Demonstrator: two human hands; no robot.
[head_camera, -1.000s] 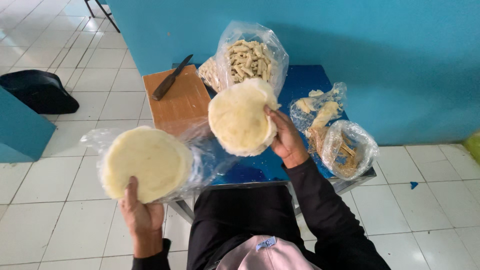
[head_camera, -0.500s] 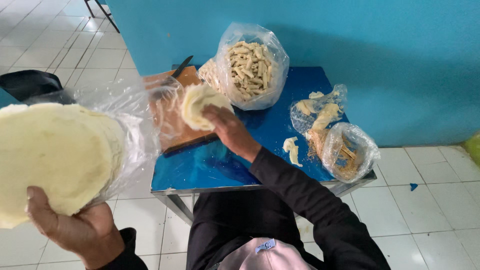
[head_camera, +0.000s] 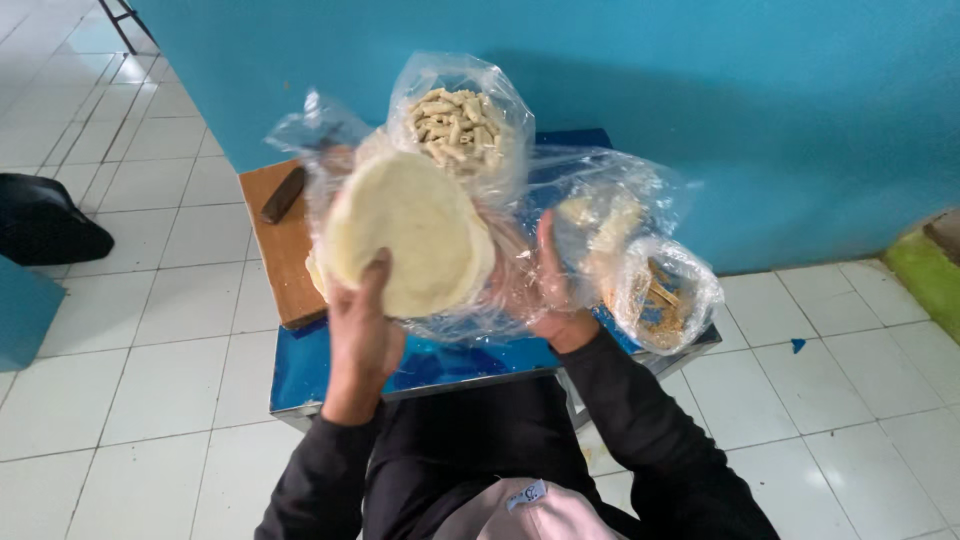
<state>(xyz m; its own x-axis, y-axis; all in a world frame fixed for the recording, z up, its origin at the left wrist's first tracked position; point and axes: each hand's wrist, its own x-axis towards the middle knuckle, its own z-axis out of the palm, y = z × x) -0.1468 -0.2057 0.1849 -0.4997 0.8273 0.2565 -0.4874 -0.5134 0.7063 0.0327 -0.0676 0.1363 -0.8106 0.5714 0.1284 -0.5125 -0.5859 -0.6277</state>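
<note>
A stack of flatbreads (head_camera: 410, 235) in a thin plastic bag (head_camera: 500, 270) is gripped by both hands (head_camera: 365, 320) (head_camera: 555, 300) above the tabletop (head_camera: 330, 365); the bag may tear.

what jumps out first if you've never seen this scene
A stack of pale round flatbreads in a clear plastic bag, held up at centre by the left hand and right hand. Behind it on the blue table, a bag of rolled pieces against the blue wall.

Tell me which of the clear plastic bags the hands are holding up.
The bag with the stack of pale flat rounds, gripped by left hand and right hand; the other bags sit on the blue table.
</note>
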